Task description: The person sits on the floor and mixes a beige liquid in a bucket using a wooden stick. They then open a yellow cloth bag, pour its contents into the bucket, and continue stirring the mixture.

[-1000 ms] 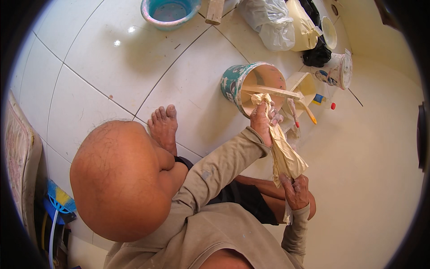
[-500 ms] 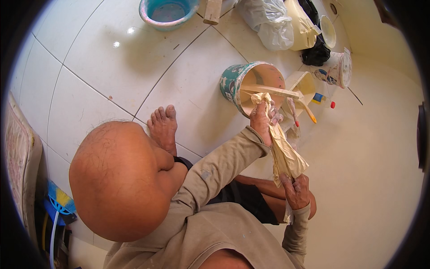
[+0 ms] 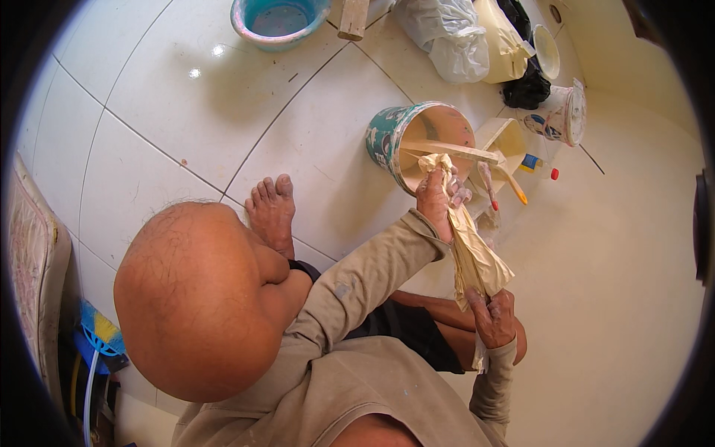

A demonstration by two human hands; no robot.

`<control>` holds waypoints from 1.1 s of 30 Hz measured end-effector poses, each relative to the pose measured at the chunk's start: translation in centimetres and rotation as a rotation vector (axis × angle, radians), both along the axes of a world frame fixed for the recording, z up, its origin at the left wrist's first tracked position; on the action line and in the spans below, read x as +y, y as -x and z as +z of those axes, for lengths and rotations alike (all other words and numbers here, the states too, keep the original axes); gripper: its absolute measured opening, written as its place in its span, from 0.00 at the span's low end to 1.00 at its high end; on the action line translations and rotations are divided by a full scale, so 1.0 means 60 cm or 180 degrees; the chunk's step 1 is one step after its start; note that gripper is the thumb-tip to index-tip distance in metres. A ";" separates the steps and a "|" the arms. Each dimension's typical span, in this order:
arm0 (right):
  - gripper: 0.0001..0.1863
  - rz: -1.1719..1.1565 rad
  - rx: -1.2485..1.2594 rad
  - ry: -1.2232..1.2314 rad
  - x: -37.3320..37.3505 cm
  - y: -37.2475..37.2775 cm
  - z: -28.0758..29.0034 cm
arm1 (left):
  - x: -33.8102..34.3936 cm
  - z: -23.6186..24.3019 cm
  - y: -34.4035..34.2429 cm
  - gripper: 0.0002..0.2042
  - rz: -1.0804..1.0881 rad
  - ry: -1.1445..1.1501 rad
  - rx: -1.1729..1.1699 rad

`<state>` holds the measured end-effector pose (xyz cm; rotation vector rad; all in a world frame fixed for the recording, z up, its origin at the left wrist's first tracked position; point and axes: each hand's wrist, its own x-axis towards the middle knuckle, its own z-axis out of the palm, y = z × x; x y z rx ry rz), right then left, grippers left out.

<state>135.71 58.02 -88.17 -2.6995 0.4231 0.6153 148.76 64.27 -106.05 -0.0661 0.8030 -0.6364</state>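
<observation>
Between my two hands stretches a crumpled, folded cream-coloured sheet or bag (image 3: 478, 249). My left hand (image 3: 436, 205) is closed on its upper part, just below a teal paint-spattered bucket (image 3: 387, 141). My right hand (image 3: 491, 319) grips the lower end, by my right knee, with clear plastic hanging below it. A pale wooden stick (image 3: 454, 151) lies across the bucket mouth. Right of it sit a cream container (image 3: 509, 138), a red-tipped tool (image 3: 488, 182), an orange-handled tool (image 3: 514, 186) and a plastic bottle (image 3: 540, 167).
A blue basin (image 3: 279, 21), wood block (image 3: 352, 18), white and cream bags (image 3: 454, 52), black bag (image 3: 527, 93) and white bucket (image 3: 555, 119) are at the back. On the left are a mattress (image 3: 33, 261) and blue-yellow broom (image 3: 102, 328). A pale wall (image 3: 625, 231) is right.
</observation>
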 end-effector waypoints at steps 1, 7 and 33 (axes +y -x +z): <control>0.15 0.0347 -0.0119 0.0164 -0.005 0.006 -0.002 | -0.001 0.000 0.000 0.10 -0.0009 0.0004 0.0013; 0.16 0.0593 -0.0096 0.0270 -0.014 0.015 -0.006 | -0.001 -0.002 0.001 0.10 0.0017 0.0015 -0.0024; 0.18 -0.1849 0.0171 -0.1876 -0.007 -0.007 -0.032 | 0.048 0.063 0.070 0.16 -0.1367 -0.0430 -0.0943</control>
